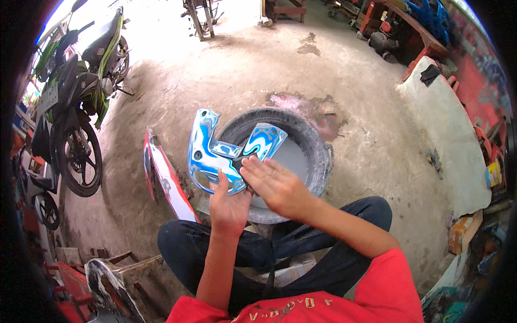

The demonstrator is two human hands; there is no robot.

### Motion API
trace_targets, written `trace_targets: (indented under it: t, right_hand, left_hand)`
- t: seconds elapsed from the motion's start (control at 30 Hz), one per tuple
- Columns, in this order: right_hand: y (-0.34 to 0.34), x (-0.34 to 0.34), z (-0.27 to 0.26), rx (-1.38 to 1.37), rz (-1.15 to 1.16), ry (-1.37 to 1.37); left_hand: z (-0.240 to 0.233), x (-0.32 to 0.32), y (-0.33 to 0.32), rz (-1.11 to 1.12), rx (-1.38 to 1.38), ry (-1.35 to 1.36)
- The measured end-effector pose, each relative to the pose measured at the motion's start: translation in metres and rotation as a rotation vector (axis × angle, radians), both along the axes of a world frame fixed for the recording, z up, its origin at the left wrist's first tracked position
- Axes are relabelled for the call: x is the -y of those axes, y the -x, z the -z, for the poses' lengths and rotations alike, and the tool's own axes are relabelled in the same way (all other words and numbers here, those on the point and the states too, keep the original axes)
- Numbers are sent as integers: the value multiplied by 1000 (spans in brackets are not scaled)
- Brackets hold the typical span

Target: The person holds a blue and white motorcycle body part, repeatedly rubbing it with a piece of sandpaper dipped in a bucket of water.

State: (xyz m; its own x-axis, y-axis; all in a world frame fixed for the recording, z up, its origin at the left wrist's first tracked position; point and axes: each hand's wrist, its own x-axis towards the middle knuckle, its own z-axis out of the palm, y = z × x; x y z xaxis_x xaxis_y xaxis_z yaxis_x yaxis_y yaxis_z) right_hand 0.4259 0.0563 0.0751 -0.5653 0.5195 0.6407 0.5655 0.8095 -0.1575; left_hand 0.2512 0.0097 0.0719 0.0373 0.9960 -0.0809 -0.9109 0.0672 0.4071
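A glossy plastic fairing panel (216, 163), angular and patterned in blue, white and grey, is held over a round black tub (313, 137) with greyish liquid (297, 159) inside. My left hand (229, 206) supports the panel from its near edge, thumb on the upper face and fingers mostly hidden beneath. Flat against the panel's middle lies my right hand (278, 185), fingers together. Under its fingertips is a dark sheet (239, 162), probably sandpaper, partly covered. The panel has small round holes near its ends.
A red-and-white body panel (171, 183) leans left of the tub. A motorcycle (80, 93) stands on the concrete floor at left. On the right are a pale board (448, 141), a cardboard box (464, 232) and a compressor (383, 40). A worn wooden stand (141, 278) is close at lower left.
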Motion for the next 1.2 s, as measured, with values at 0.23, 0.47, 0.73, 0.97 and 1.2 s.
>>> trace_targets:
  t: [0.23, 0.47, 0.73, 0.97, 1.2]
  right_hand:
    - [2, -1, 4, -44, 85, 32]
    - [-6, -11, -4, -25, 93, -27]
    - [-16, -26, -5, -4, 179, 16]
    - [-10, -17, -2, 33, 76, -30]
    - [0, 2, -10, -12, -3, 16]
  left_hand:
    - [-2, -1, -4, 37, -1, -8]
    - [-11, 5, -12, -25, -80, 13]
    - [-15, 4, -12, -25, -89, 7]
    - [-16, 7, -11, -34, -106, 28]
    - [-9, 6, -10, -35, -118, 85]
